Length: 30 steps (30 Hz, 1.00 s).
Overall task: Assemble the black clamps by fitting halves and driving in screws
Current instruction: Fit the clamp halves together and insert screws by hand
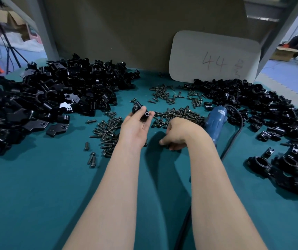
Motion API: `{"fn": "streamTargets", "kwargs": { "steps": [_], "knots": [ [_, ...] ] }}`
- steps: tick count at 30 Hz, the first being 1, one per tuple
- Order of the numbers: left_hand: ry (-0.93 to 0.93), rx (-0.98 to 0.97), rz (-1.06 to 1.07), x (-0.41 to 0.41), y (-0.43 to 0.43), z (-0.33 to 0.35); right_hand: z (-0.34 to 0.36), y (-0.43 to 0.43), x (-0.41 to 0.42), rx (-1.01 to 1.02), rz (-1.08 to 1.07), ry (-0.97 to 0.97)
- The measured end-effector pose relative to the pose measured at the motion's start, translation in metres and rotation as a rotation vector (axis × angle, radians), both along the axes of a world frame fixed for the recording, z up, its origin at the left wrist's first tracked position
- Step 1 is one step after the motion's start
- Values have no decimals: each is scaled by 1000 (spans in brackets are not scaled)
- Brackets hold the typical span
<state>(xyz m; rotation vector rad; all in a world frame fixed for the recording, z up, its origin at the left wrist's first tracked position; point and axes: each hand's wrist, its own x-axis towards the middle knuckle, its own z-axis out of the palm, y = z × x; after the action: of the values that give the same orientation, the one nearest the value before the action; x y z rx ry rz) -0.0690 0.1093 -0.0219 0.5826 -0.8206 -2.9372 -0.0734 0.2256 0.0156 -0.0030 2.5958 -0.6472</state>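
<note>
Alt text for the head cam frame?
Left hand holds a black clamp piece palm-up over a teal table; right hand is curled low beside loose screws. A blue electric screwdriver lies to its right, with heaps of black clamp parts on both sides.

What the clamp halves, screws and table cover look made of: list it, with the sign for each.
Clamp halves: probably metal with a glossy black coating. Sharp highlights sit on hard edges, though moulded plastic is possible.
Screws: metal with a dark, bronze-tinted plating that gives small dull glints.
Table cover: teal cloth, felt-like. It looks matte, with no reflections.
</note>
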Motion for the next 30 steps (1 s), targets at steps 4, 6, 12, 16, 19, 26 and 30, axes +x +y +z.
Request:
{"fn": "streamTargets", "kwargs": {
  "steps": [4, 6, 12, 16, 19, 26, 30],
  "knots": [
    [-7, -77, 4, 1, 1, 0, 2, -5, 2, 81, 62, 21],
    [-9, -177, 18, 0, 3, -2, 3, -4, -1, 57, 19, 121],
    [16, -336, 72, 0, 10, -3, -2, 1, -10, -329, -132, 555],
    [23, -345, 59, 2, 11, -1, -5, -7, -9, -339, -72, 595],
    [27, -408, 63, 2, 12, -1, -6, -9, -8, -360, -73, 578],
    [32, -605, 133, 3, 15, -1, -6, -17, -7, -326, -73, 642],
    [29, -625, 161, 4, 14, -2, -6, -25, -5, -284, -41, 653]
  ]
}}
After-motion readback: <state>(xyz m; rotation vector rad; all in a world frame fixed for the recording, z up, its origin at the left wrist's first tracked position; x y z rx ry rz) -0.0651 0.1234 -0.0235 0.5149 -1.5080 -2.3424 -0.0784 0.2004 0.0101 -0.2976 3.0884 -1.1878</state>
